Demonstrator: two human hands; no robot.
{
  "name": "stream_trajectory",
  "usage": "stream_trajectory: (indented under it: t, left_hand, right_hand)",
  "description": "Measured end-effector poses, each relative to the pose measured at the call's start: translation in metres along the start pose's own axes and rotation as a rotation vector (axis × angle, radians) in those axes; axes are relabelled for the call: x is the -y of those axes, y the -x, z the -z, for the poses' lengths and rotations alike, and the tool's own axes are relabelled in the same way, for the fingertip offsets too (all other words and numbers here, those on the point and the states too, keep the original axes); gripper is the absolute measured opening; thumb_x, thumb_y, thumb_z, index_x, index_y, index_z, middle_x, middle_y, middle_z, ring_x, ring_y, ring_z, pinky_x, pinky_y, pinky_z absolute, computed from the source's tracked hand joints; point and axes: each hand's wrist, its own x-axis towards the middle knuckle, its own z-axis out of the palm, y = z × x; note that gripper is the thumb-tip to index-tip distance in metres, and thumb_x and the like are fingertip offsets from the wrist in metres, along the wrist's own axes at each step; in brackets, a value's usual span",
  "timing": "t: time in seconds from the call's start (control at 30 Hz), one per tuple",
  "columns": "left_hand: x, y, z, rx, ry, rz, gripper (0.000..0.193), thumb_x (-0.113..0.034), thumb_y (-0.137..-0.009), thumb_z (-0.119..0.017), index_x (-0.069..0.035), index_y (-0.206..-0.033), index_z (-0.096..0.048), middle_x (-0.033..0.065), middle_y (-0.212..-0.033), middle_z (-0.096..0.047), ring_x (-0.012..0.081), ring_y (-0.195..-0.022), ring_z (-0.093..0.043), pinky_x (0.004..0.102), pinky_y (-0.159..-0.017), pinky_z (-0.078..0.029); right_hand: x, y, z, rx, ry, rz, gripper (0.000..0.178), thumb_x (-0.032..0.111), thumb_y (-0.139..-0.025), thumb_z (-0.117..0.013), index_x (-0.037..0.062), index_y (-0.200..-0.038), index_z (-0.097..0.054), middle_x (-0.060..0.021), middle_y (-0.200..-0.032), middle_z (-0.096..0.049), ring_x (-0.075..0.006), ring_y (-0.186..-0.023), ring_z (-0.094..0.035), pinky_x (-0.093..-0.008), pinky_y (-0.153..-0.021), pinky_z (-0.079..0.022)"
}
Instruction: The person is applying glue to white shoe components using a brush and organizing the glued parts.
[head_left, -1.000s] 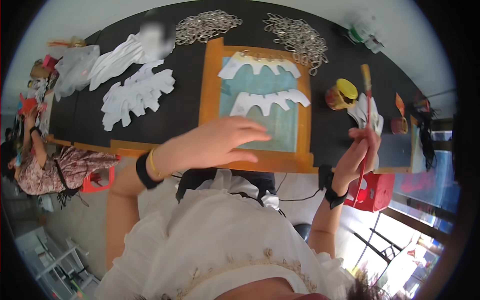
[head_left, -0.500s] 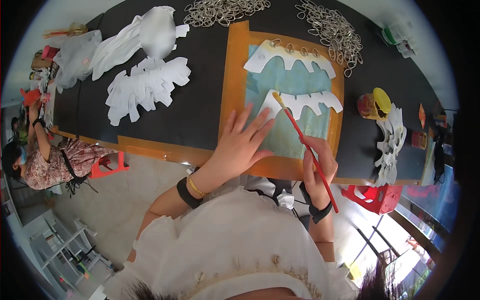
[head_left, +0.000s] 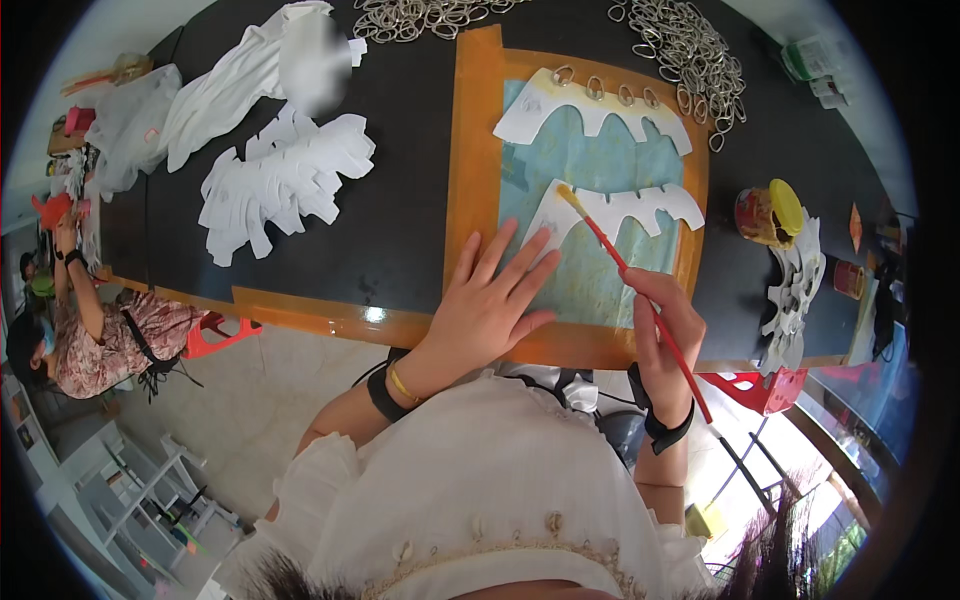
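My right hand grips a red-handled paintbrush, its yellowish bristles touching the upper left part of a white scalloped piece. Fingers spread, my left hand lies flat, its fingertips at the lower left end of that piece. Beneath is a stained blue-green work sheet edged with orange-brown tape. Farther up on the sheet lies a second white scalloped piece, with several metal rings along its top edge and a yellowish smear there.
Piles of metal rings lie at the far side. Stacked white cut pieces and white cloth are at left. On the right stand an open can with a yellow lid and more cut pieces. Another person sits at far left.
The whole view has shifted slightly. The brush tip remains near the upper left of the nearer white piece, and my left hand stays spread beside it.
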Motion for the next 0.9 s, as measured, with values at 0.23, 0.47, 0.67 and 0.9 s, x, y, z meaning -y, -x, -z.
stream_trajectory:
  t: [0.23, 0.47, 0.67, 0.9]
  left_hand:
    - [0.0, -0.008, 0.001, -0.08, 0.053, 0.034, 0.062, -0.03, -0.083, -0.075, -0.012, -0.138, -0.053, 0.0168, -0.147, -0.042, 0.0369, -0.133, -0.042, 0.0523, -0.106, -0.035]
    - [-0.003, -0.015, -0.001, -0.126, 0.04, 0.061, 0.051, -0.021, -0.084, -0.074, -0.011, -0.131, -0.056, 0.0167, -0.136, -0.048, 0.0343, -0.124, -0.046, 0.047, -0.099, -0.038]
    - [0.0, -0.009, -0.01, -0.12, -0.015, 0.027, 0.064, -0.024, -0.083, -0.075, -0.014, -0.14, -0.05, 0.0171, -0.145, -0.043, 0.0371, -0.129, -0.043, 0.0501, -0.103, -0.037]
    - [-0.001, -0.006, -0.01, -0.106, -0.041, 0.027, 0.067, -0.032, -0.084, -0.073, -0.013, -0.144, -0.048, 0.0187, -0.147, -0.043, 0.0374, -0.131, -0.043, 0.0509, -0.105, -0.036]
  right_hand:
    - [0.007, -0.003, 0.006, -0.013, -0.117, -0.045, 0.017, -0.007, -0.088, -0.059, -0.0013, -0.102, -0.067, -0.015, -0.097, -0.069, -0.0242, -0.087, -0.068, -0.0293, -0.079, -0.051]
    - [0.008, -0.005, 0.001, 0.001, -0.091, -0.018, 0.018, -0.007, -0.088, -0.059, -0.0017, -0.104, -0.067, -0.0145, -0.097, -0.069, -0.0258, -0.086, -0.068, -0.03, -0.078, -0.051]
    - [0.008, -0.009, 0.004, 0.044, -0.066, 0.065, 0.018, -0.006, -0.089, -0.059, -0.0016, -0.105, -0.066, -0.0143, -0.098, -0.069, -0.025, -0.084, -0.068, -0.0292, -0.077, -0.051]
    - [0.008, -0.017, 0.009, 0.048, -0.013, 0.078, 0.017, -0.007, -0.089, -0.059, -0.0016, -0.104, -0.067, -0.014, -0.097, -0.069, -0.0238, -0.084, -0.068, -0.0292, -0.076, -0.051]
